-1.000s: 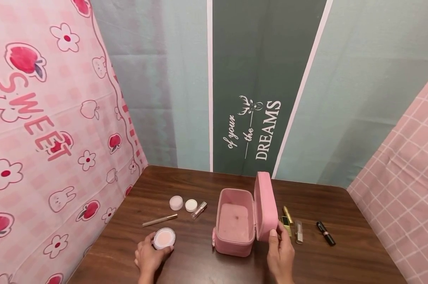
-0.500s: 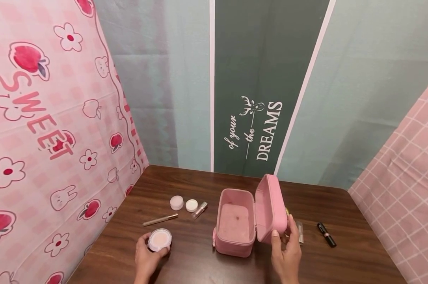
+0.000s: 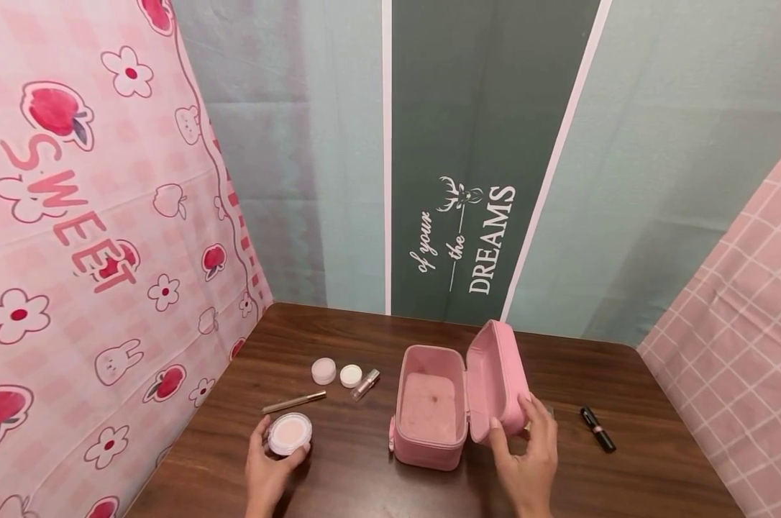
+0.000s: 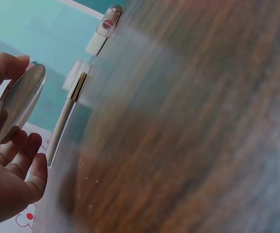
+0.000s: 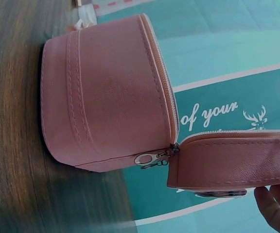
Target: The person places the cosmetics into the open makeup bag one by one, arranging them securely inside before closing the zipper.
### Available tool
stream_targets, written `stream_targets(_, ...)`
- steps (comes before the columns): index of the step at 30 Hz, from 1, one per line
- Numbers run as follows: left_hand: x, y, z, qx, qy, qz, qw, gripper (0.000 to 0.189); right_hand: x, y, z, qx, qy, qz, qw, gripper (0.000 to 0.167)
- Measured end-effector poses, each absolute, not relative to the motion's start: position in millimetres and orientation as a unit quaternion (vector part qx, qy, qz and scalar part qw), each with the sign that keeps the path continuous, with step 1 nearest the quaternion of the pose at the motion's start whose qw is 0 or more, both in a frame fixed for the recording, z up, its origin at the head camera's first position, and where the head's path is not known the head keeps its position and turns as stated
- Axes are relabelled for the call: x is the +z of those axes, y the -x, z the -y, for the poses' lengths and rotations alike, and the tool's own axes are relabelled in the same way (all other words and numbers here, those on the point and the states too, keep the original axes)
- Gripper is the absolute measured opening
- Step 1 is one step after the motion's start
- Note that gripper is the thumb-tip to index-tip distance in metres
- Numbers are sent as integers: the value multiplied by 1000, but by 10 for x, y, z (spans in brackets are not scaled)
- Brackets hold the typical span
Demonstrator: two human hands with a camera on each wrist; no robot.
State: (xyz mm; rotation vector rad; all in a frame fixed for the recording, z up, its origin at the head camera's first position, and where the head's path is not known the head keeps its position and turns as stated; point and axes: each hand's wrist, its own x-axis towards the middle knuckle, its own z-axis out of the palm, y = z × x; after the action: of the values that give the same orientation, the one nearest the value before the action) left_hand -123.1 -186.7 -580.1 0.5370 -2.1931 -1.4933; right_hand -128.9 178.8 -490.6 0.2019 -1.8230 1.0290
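Observation:
A round powder compact (image 3: pixel 291 433) with a pale peach top is gripped by my left hand (image 3: pixel 269 471) at the table's near left. From the left wrist, the compact (image 4: pixel 21 104) shows its shiny underside, tilted between thumb and fingers. A pink zippered cosmetic case (image 3: pixel 428 455) stands open in the middle, its visible inside bare. Its lid (image 3: pixel 515 370) leans out to the right, held at the near edge by my right hand (image 3: pixel 528 460). In the right wrist view, fingertips (image 5: pixel 271 206) touch the lid (image 5: pixel 237 162), near a zipper pull (image 5: pixel 148 159).
Behind the compact lie a slim stick (image 3: pixel 293 401), a pinkish jar (image 3: pixel 323 370), a white jar (image 3: pixel 351 375) and a clear-capped lipstick (image 3: pixel 365 385). A black tube (image 3: pixel 597 429) lies right of the case. Small items behind the lid are mostly hidden.
The case's lid has swung further open to the right with my right hand, covering small items there. My left hand has shifted slightly left with the compact and tilted it.

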Motion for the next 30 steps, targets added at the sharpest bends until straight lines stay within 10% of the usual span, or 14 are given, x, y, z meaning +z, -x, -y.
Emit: stream_targets(30,-5534,1291,1645,-505,-149,818,230,82,-4932,1286,-1921,416,1,771,481,50)
